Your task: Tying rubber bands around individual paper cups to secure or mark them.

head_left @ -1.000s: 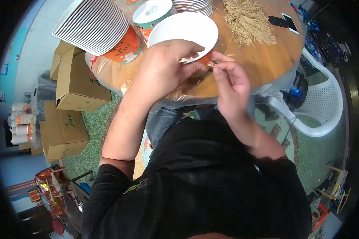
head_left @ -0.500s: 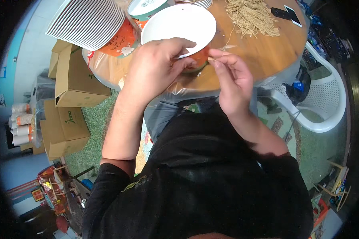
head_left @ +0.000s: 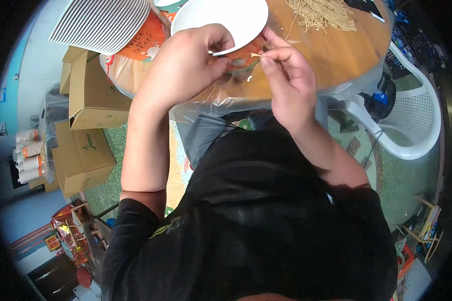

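My left hand (head_left: 186, 65) is closed on the rim of a paper bucket (head_left: 221, 22), thumb outside and fingers inside. The bucket is tilted, showing its white inside, and its orange printed wall is partly visible below the rim. Just right of that rim, my right hand (head_left: 294, 75) pinches the short end of a tan cord (head_left: 255, 54) between thumb and index finger. Much of the cord is hidden by the hand. Farther back lies a loose bundle of tan cords (head_left: 321, 15), with one strand trailing off its left side.
A tall stack of white-rimmed orange buckets (head_left: 103, 25) leans at the table's left. The round wooden table (head_left: 346, 60) has a clear plastic cover. Open cardboard boxes (head_left: 93, 100) stand left of it, a white plastic chair (head_left: 412, 108) right. A phone (head_left: 369, 7) lies at the far right.
My view has shifted, so the table sits higher in the picture. Both hands have moved slightly left with the bucket, and the pinched cord end now shows more clearly.
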### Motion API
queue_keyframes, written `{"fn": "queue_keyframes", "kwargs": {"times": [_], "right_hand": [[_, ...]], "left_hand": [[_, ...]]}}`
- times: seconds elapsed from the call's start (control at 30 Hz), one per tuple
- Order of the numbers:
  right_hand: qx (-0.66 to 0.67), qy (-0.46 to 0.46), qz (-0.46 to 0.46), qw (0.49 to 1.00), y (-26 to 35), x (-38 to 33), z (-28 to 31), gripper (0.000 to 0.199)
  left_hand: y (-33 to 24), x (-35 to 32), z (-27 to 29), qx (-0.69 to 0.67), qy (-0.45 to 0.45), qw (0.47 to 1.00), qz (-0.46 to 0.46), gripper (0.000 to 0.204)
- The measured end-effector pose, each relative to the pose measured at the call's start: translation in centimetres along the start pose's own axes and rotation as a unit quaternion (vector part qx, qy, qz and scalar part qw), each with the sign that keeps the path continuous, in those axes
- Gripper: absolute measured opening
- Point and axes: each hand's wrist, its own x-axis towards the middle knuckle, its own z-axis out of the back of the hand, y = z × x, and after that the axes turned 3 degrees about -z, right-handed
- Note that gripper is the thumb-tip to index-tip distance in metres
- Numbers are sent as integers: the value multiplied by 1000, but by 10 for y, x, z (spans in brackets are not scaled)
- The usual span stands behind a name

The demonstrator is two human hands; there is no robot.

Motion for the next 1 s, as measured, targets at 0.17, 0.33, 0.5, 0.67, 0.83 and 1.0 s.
{"fn": "queue_keyframes", "kwargs": {"times": [0.17,0.33,0.5,0.67,0.83,1.0], "right_hand": [[-18,17,-17,1000,2,0,7,7],[-47,36,4,998,5,10,19,8],[48,63,-21,997,12,14,17,8],[93,71,-5,993,15,13,13,8],[99,76,-10,992,19,12,8,7],[102,83,-15,991,19,13,8,8]], "left_hand": [[5,-1,5,-11,14,1000,-17,22],[10,-3,12,-58,1,998,-35,22],[1,-12,13,-204,-102,973,-25,28],[6,-14,16,-239,-93,966,13,30],[10,-16,26,-183,-52,980,-59,38],[13,-16,28,-180,-49,982,-37,32]]}}
